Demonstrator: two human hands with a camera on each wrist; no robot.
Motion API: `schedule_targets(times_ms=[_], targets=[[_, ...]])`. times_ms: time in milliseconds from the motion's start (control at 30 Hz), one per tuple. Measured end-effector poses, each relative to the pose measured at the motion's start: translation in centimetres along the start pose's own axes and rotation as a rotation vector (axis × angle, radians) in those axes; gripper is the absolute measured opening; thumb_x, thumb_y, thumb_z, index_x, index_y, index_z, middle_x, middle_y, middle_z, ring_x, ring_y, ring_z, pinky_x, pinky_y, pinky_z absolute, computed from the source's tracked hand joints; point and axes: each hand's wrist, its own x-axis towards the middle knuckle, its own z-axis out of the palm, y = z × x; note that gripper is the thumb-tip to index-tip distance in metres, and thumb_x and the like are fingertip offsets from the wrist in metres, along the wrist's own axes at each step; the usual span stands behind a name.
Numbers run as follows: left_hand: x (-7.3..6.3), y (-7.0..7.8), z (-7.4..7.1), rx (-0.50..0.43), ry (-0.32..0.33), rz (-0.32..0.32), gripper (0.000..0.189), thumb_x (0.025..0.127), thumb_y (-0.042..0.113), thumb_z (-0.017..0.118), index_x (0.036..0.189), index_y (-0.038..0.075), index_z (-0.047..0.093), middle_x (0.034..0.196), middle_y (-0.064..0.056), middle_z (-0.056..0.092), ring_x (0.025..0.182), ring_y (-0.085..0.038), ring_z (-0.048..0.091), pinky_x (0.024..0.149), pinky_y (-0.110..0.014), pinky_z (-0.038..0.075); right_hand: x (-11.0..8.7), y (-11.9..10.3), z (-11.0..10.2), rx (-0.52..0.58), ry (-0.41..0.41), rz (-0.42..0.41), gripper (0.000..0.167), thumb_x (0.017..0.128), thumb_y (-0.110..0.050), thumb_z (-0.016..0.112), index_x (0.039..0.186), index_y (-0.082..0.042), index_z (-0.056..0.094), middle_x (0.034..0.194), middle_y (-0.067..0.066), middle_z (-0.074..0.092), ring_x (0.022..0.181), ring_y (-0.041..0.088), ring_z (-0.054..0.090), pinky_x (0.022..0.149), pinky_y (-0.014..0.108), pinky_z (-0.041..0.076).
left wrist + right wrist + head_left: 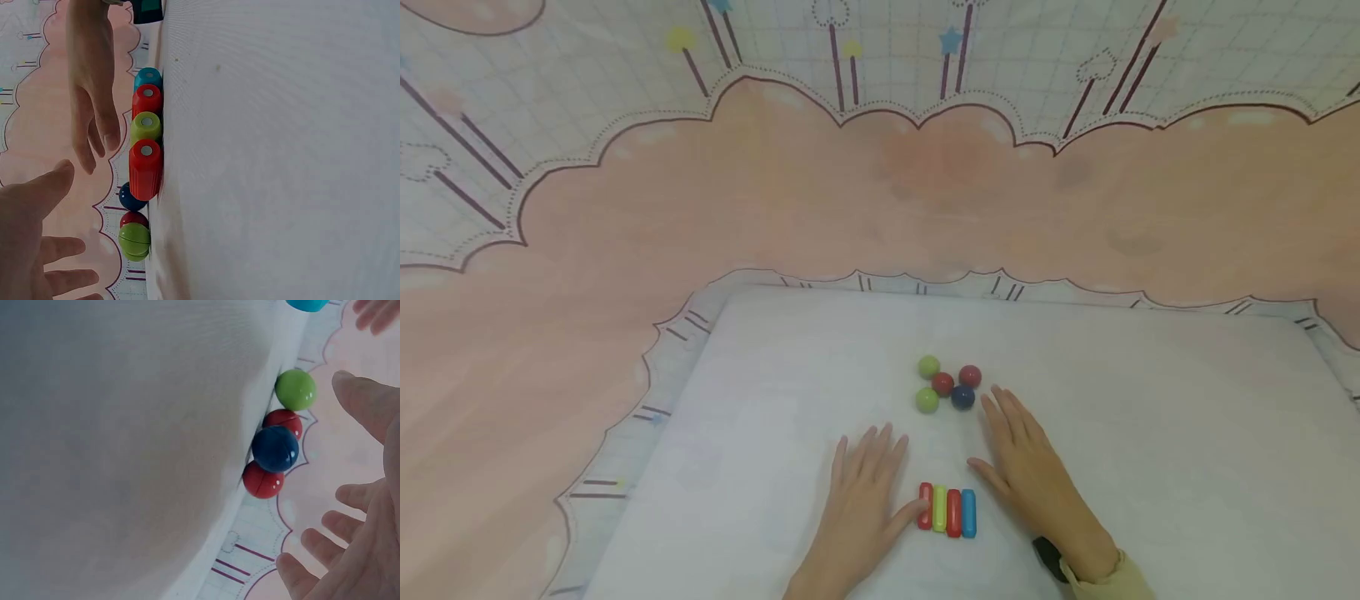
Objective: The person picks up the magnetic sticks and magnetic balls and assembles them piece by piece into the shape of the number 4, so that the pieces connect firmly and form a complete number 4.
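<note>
Several plastic rods lie side by side on the white board: a red rod (pixel 145 169), a yellow-green rod (pixel 940 509), another red rod (pixel 954 512) and a blue rod (pixel 969 512). Metal dots show on their ends in the left wrist view. My left hand (pixel 867 508) is left of them, fingers straight and spread, its thumb overlapping the first red rod in the head view. My right hand (pixel 1028 475) is to the right, fingers extended, its fingertips near a dark blue ball (pixel 963 397). Around that ball cluster two green balls (pixel 927 400) and two red balls (pixel 263 480).
The white board (pixel 775 375) lies on a cloth (pixel 962 208) with a pink cloud pattern, and its far edge runs beyond the balls. A black band (pixel 1049 558) sits at the right wrist beside a yellowish sleeve (pixel 1112 581).
</note>
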Motion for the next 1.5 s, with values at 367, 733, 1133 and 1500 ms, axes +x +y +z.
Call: schedule_targets(times_ms=[367, 733, 1133, 1500], targets=[[-0.1, 0.4, -0.3, -0.081, -0.08, -0.029, 0.078, 0.089, 0.06, 0.062, 0.15, 0.015, 0.043, 0.158, -0.011, 0.037, 0.146, -0.031, 0.031, 0.119, -0.059, 0.022, 1.2, -0.1, 0.3, 0.029, 0.02, -0.044, 0.086, 0.089, -0.04, 0.073, 0.153, -0.002, 0.03, 0.157, 0.019, 0.032, 0.142, 0.034, 0.035, 0.116, 0.05, 0.033], [0.1, 0.9, -0.2, -0.127, -0.167, -0.048, 0.078, 0.088, 0.058, 0.066, 0.149, 0.017, 0.043, 0.154, -0.007, 0.043, 0.138, -0.025, 0.044, 0.111, -0.046, 0.042, 2.2, -0.5, 0.2, 0.089, -0.065, 0.003, 0.082, 0.093, -0.038, 0.069, 0.154, -0.003, 0.028, 0.154, 0.018, 0.037, 0.141, 0.031, 0.037, 0.113, 0.047, 0.038], [0.5, 1.2, 0.1, -0.199, -0.216, -0.074, 0.07, 0.086, 0.054, 0.07, 0.142, 0.016, 0.052, 0.137, -0.003, 0.056, 0.117, -0.018, 0.055, 0.1, -0.04, 0.051, 3.1, -0.5, 0.7, 0.08, -0.04, -0.008, 0.076, 0.09, -0.031, 0.073, 0.149, 0.0, 0.036, 0.147, 0.019, 0.045, 0.134, 0.031, 0.044, 0.109, 0.045, 0.043], [0.3, 1.6, 0.3, -0.239, -0.24, -0.108, 0.062, 0.085, 0.044, 0.076, 0.136, 0.015, 0.058, 0.126, -0.002, 0.06, 0.108, -0.014, 0.058, 0.094, -0.033, 0.055, 3.8, -0.5, 0.8, 0.07, -0.043, -0.021, 0.068, 0.091, -0.027, 0.073, 0.143, 0.004, 0.044, 0.144, 0.018, 0.048, 0.133, 0.03, 0.046, 0.11, 0.044, 0.043]])
